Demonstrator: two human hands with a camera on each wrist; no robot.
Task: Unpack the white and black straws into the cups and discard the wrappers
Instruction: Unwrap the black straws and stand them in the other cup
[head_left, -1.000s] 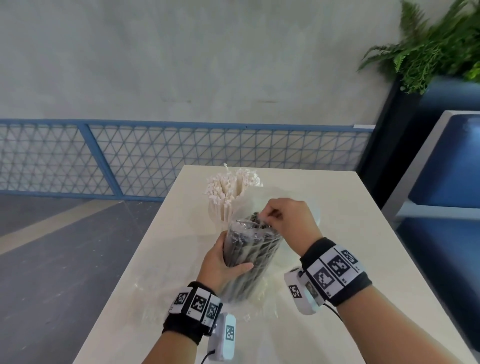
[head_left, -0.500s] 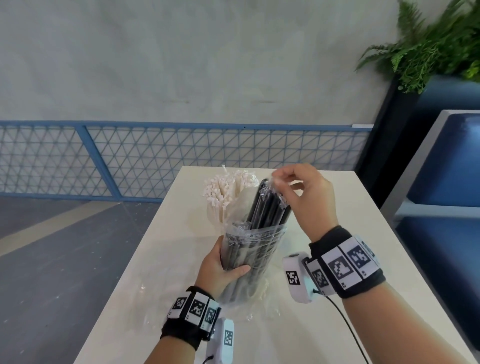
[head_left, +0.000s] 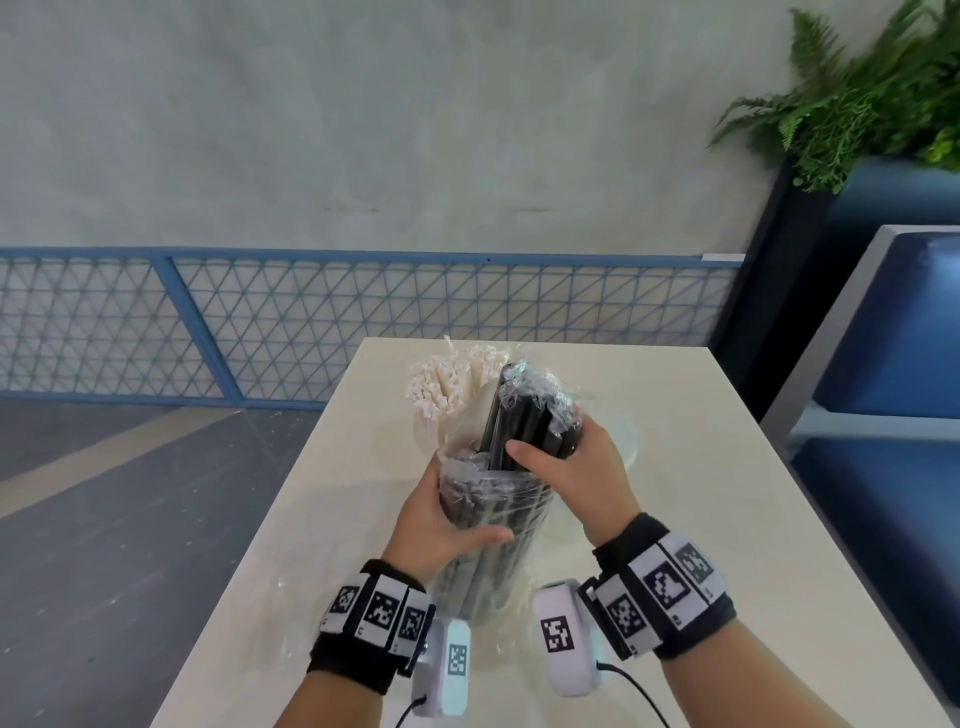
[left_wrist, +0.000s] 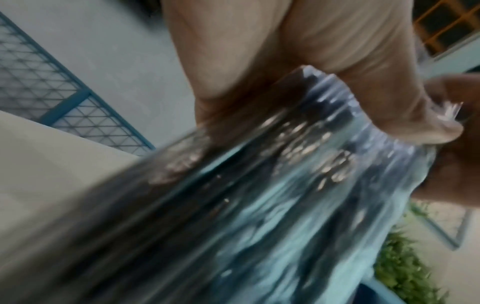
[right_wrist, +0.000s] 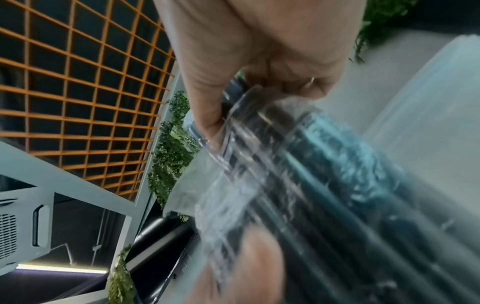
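The black straws (head_left: 524, 415) stand at the frame's centre, half out of a clear wrapper (head_left: 488, 530) above the table (head_left: 691, 467). The right hand (head_left: 576, 473) has its grip closed around the raised straws; the left hand (head_left: 441, 525) has its grip around the wrapper's lower part. White straws (head_left: 447, 384) stand just behind, upper left of the bundle.
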